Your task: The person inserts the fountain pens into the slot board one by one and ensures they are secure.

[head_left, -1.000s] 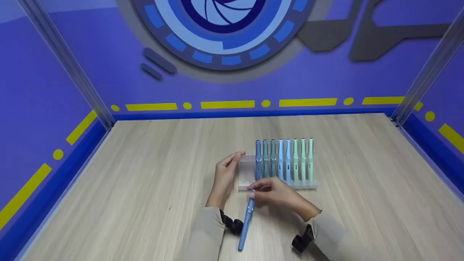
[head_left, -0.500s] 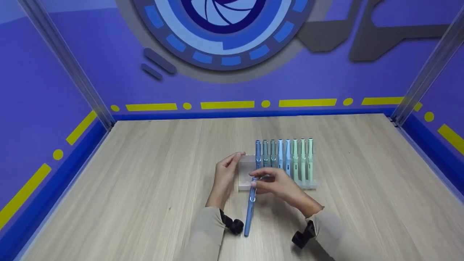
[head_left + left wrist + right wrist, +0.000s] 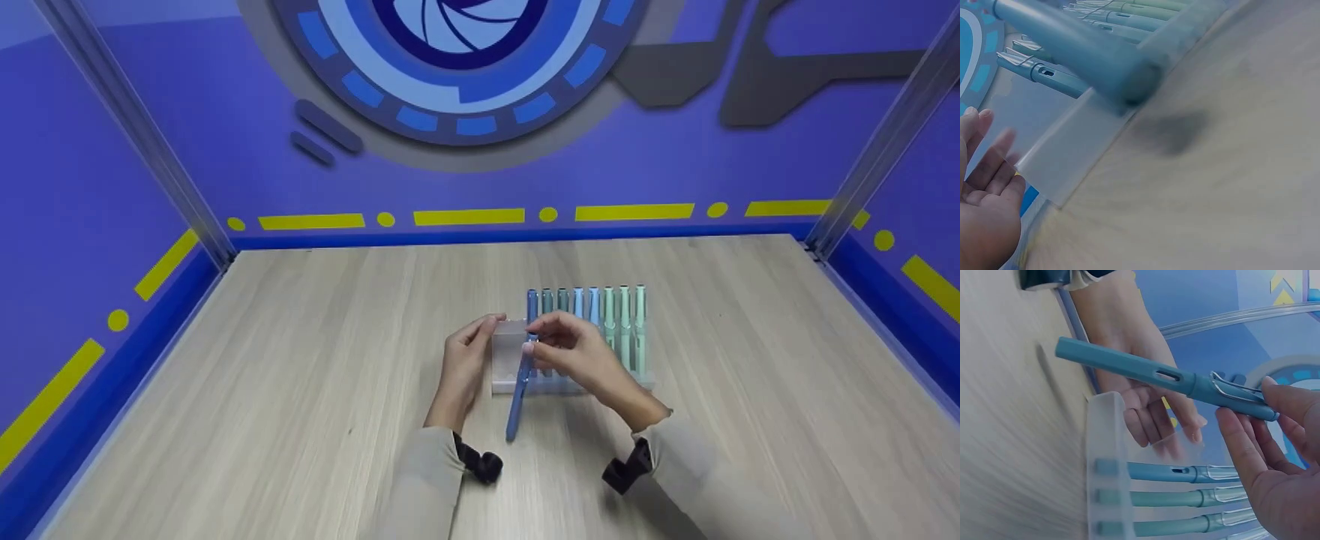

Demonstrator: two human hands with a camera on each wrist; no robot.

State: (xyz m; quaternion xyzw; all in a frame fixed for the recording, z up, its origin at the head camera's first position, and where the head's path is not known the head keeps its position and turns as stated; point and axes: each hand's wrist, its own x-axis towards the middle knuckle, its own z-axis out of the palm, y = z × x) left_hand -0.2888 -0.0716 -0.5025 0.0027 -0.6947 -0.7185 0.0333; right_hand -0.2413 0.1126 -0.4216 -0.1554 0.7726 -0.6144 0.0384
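My right hand [image 3: 577, 351] pinches a blue fountain pen [image 3: 519, 405] by its capped end, between thumb and fingertips. The pen hangs tilted in front of a translucent pen stand [image 3: 510, 354], its lower end towards me; in the right wrist view the held pen [image 3: 1123, 367] shows its metal clip and barrel window. My left hand [image 3: 463, 367] holds the stand's left side, and some fingers show through the clear plate in the left wrist view. A row of pens stands upright in it: a blue pen [image 3: 532, 301], dark green ones, light blue ones and light green pens [image 3: 625, 337].
The stand sits on a wood-grain table [image 3: 300, 390]. Its left end, beside the blue pen, is a bare slot area. Purple-blue panels [image 3: 165, 97] enclose the table at the back and sides. Black cameras [image 3: 487, 466] sit on both wrists.
My right hand has moved away from me, up towards the stand's top, carrying the blue pen, whose lower end has risen in the view. My left hand stays on the stand.
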